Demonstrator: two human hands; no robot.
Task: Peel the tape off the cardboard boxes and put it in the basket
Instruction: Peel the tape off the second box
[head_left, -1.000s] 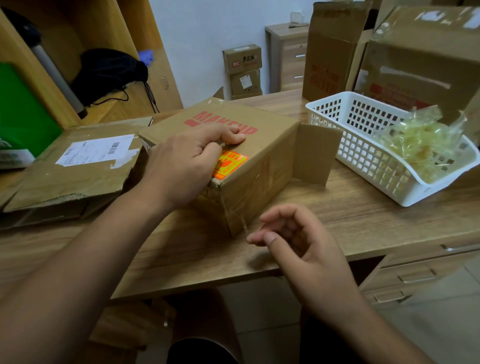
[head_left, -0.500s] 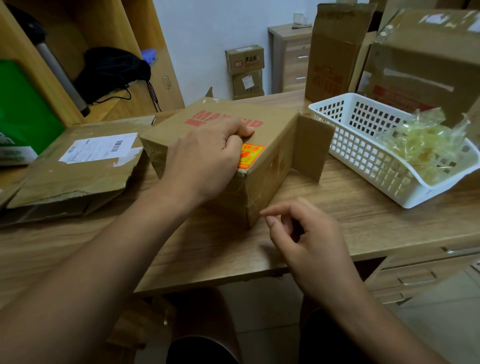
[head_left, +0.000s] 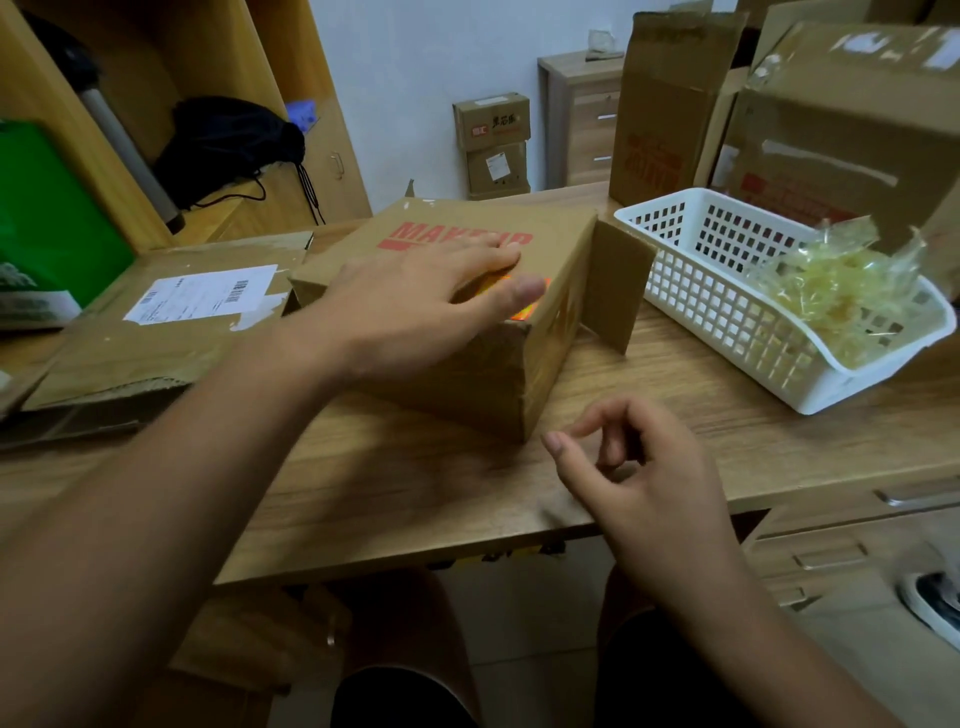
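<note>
Head view: basket (head_left: 702, 296) holds crumpled tape (head_left: 834, 291); left hand (head_left: 415, 306) flat on box (head_left: 563, 234), right hand (head_left: 652, 486) loose.

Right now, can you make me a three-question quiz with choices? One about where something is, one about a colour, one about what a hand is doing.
1. Where is the crumpled tape? A) in a blue bucket B) in the white basket C) on a chair
2. What colour are the big letters on the cardboard box? A) blue B) red C) black
3. What is the left hand doing? A) making a fist B) holding scissors C) resting on the box, fingers straight

1 B: the yellowish tape is heaped inside the basket. 2 B: red print shows beside the fingers. 3 C: its palm lies on the box top.
</note>
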